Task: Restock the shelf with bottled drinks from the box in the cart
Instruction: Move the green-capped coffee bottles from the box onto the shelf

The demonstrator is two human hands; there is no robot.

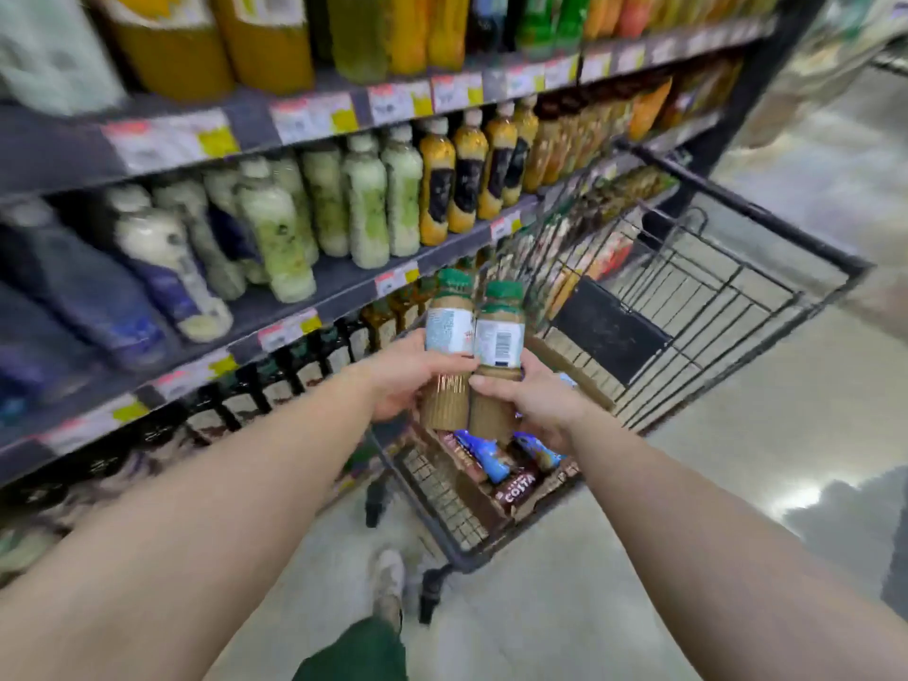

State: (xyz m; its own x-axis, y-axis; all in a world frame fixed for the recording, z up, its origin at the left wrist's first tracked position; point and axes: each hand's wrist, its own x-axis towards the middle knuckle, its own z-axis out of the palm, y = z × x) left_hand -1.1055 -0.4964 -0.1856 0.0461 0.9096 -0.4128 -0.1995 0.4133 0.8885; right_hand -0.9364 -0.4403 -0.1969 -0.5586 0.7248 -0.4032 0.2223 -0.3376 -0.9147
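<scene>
While both hands hold a green-capped bottle each just above the cart [688,297], left hand [408,380] and right hand [535,405] fingers curled round the bodies, keep them upright and swing leftward from the cart toward the shelf [295,297].

Head view — down, toward hands [471,385]

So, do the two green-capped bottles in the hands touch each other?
Touching. The head view shows the left bottle and the right bottle pressed side by side at their labels, with no gap.
</scene>
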